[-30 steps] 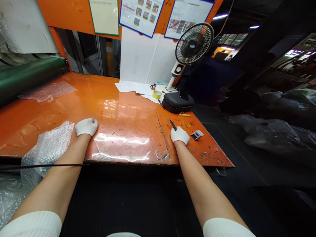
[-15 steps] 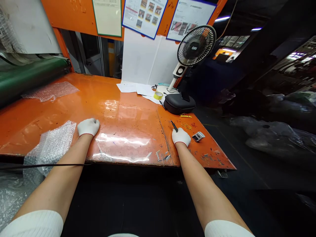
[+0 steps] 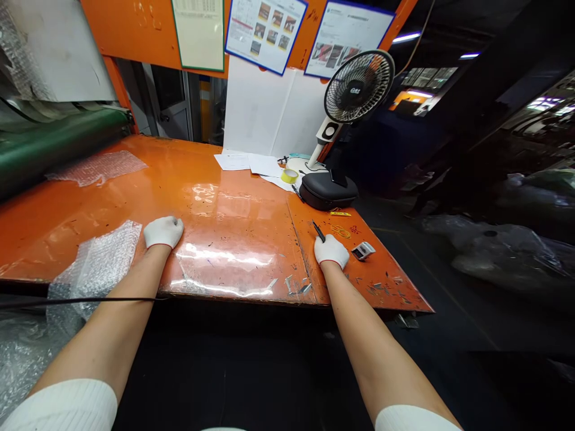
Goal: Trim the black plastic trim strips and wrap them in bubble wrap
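My left hand (image 3: 163,232), in a white glove with a red-edged cuff, rests as a fist on the orange table (image 3: 242,221). Nothing shows in it. Just to its left lies a sheet of bubble wrap (image 3: 110,254), which hangs over the front edge. My right hand (image 3: 331,251), gloved alike, is closed around a slim black pen-like tool (image 3: 318,231); its thin tip points up and left, and its exact kind is unclear. Beside that hand sits a small white-and-dark object (image 3: 363,251). Yellow rubber bands (image 3: 341,231) lie just beyond it.
A black zip case (image 3: 327,190), a roll of yellow tape (image 3: 289,175), papers (image 3: 247,162) and a white-based fan (image 3: 357,90) stand at the back right. Small metal slivers (image 3: 297,286) litter the front edge. A green roller (image 3: 63,137) is at the left. A black cord (image 3: 81,300) crosses my left forearm.
The whole view has shifted slightly right and down. Both hands keep their places on the table and their grips.
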`<state>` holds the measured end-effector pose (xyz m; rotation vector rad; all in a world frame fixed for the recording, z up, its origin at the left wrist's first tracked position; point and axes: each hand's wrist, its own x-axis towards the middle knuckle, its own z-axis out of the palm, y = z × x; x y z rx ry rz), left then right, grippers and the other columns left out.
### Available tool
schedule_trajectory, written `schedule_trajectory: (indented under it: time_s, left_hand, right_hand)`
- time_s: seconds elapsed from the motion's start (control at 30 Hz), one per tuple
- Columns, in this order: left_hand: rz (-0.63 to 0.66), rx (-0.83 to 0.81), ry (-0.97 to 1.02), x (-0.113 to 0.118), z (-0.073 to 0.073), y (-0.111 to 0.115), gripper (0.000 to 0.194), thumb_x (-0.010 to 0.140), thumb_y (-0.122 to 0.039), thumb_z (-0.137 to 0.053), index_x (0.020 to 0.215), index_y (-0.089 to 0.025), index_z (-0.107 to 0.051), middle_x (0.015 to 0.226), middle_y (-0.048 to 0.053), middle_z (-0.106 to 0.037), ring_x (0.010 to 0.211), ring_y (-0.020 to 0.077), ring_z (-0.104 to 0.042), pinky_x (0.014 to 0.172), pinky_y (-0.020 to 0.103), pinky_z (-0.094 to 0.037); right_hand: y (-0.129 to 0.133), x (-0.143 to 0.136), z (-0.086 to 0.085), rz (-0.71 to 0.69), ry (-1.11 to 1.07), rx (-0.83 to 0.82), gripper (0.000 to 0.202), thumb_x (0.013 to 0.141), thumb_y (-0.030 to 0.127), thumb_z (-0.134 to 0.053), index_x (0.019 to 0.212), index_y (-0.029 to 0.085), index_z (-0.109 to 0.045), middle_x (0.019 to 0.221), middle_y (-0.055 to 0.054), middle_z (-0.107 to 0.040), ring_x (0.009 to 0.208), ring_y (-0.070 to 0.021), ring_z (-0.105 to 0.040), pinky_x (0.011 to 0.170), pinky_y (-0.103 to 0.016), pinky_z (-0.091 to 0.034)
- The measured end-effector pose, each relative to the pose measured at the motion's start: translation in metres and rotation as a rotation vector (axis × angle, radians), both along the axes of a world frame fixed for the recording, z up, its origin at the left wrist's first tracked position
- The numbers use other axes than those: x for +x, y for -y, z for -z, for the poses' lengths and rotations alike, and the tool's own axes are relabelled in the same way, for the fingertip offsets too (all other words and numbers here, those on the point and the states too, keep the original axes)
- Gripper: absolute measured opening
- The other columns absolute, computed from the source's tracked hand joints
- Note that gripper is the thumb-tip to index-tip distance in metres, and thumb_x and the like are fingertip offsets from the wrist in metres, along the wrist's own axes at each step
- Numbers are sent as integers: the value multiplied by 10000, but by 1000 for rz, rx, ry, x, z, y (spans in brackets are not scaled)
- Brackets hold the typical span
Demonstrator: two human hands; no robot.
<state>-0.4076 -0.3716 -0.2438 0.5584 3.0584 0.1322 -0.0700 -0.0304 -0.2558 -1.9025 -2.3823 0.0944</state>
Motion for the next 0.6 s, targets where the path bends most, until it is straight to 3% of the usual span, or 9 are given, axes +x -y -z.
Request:
schedule_trajectory:
  time_s: [0.37,0.6]
  left_hand:
    - [12,-7,13,-4,2,1,565,1017,-410,-390,1225,-156,-849,1275,220,-786,1195,414,-733,867,429,-544]
    - [-2,-5,7,-3,3,-1,551,1007,-410,-394,1197,-182,-857,1270,190,-795,1193,396,-742,866,419,-558]
  right_hand:
    - [-2,1,1,13,6,-11,472,1077,492,-551,1286,142,-791,1017,-221,-800,1024,-317,-799,786,-335,-569]
    - [-4,1,3,16,-1,-7,510,1036,527,-611,1342,151,-768,1040,-220,-809,1024,-333,-799,800,-355,-593]
